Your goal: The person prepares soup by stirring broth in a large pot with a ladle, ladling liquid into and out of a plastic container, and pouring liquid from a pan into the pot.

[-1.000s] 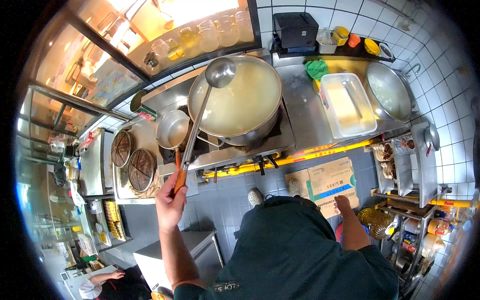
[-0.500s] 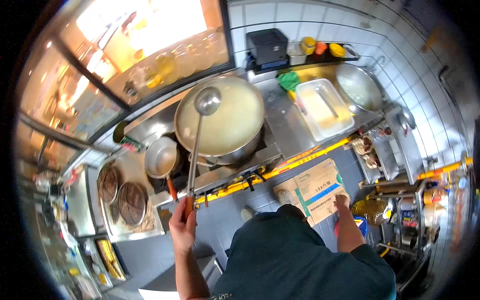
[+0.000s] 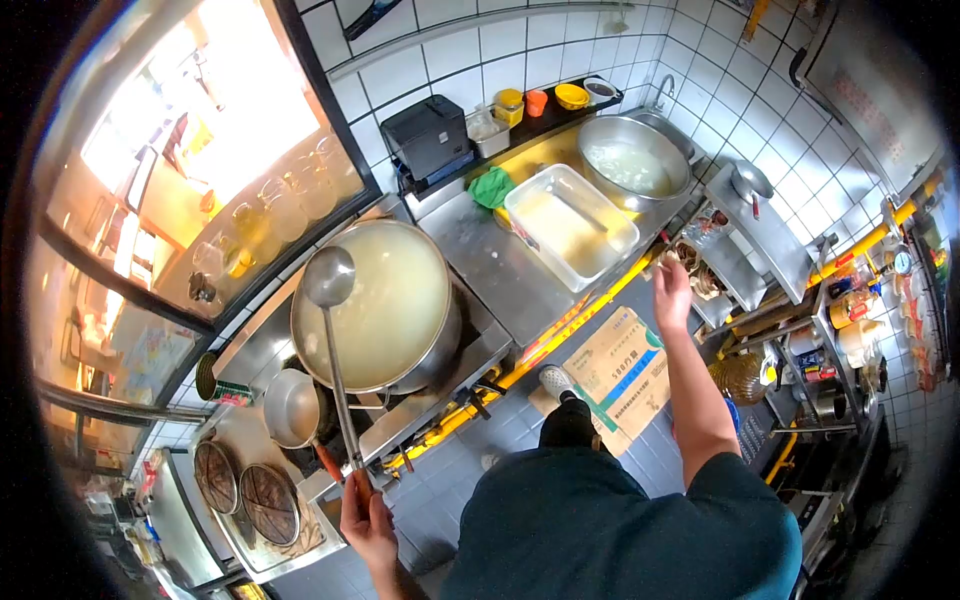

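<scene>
My left hand (image 3: 368,525) is closed around the wooden handle end of a long metal ladle (image 3: 338,385). The ladle's round bowl appears over the left side of a big steel pot (image 3: 445,330) of pale, cloudy liquid; whether it touches the liquid I cannot tell. My right hand (image 3: 673,288) is raised in front of the counter's edge, near the metal shelves. Its fingers are curled together, and anything between them is too small to make out. Left of the big pot, a small saucepan (image 3: 292,408) with a reddish handle sits on the stove.
A clear plastic tub (image 3: 572,222) and a steel basin (image 3: 634,158) of liquid stand on the steel counter (image 3: 490,262). Yellow pipes (image 3: 440,430) run along the stove front. Flattened cardboard (image 3: 625,380) lies on the floor. Round mesh strainers (image 3: 268,503) rest at the left.
The view has turned and shifted toward the counter's right end. My right hand has risen from over the cardboard to near the counter's edge. My left hand still grips the ladle.
</scene>
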A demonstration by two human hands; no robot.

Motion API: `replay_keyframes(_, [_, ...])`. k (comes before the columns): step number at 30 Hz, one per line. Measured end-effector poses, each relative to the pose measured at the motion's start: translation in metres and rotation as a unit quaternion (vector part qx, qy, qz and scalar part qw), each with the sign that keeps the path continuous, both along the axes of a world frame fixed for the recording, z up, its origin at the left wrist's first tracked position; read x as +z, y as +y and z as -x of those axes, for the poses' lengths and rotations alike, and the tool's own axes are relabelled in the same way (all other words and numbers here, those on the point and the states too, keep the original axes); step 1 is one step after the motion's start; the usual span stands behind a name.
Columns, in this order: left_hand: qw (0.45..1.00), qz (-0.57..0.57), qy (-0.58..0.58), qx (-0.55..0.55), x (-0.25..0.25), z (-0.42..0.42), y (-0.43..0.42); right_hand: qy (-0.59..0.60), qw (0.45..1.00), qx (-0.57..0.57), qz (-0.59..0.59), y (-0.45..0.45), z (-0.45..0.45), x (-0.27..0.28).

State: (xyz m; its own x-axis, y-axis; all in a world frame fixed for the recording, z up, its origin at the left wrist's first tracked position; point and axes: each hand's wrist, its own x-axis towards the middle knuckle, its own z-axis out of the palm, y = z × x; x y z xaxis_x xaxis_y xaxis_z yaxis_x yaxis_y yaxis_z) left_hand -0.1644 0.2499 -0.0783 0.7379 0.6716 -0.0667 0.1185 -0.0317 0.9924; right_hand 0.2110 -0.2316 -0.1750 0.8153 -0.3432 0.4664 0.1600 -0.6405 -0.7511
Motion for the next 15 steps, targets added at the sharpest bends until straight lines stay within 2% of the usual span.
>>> replay_keyframes(1, [1.0, -0.007, 0.005, 0.009, 0.006, -0.005, -0.007, -0.013, 0.999, 0.028, -0.014, 0.013, -0.019, 0.014])
replay_keyframes(5, [0.999, -0.026, 0.005, 0.048, 0.007, -0.029, -0.038, -0.019, 0.994, 0.073, 0.078, 0.044, -0.087, 0.054])
replay_keyframes(7, [0.996, -0.048, 0.018, 0.067, 0.004, -0.042, -0.056, -0.039, 0.989, 0.082, 0.114, 0.034, -0.123, 0.044])
replay_keyframes(9, [0.995, -0.052, 0.018, 0.082, 0.011, -0.065, -0.08, -0.021, 0.993, 0.083, 0.076, 0.015, -0.149, 0.033])
replay_keyframes(10, [0.997, -0.034, 0.03, 0.07, 0.03, -0.076, -0.096, 0.006, 0.996, 0.069, 0.054, 0.002, -0.16, 0.024])
replay_keyframes(12, [0.992, -0.044, 0.024, 0.116, 0.027, -0.095, -0.116, 0.058, 0.997, 0.04, 0.013, -0.035, -0.182, -0.002])
replay_keyframes(14, [0.984, -0.038, 0.013, 0.171, 0.014, -0.105, -0.129, 0.102, 0.993, 0.033, -0.057, -0.089, -0.206, -0.07])
replay_keyframes(15, [0.983, -0.048, 0.031, 0.172, 0.023, -0.118, -0.142, 0.125, 0.987, 0.032, -0.092, -0.107, -0.212, -0.092])
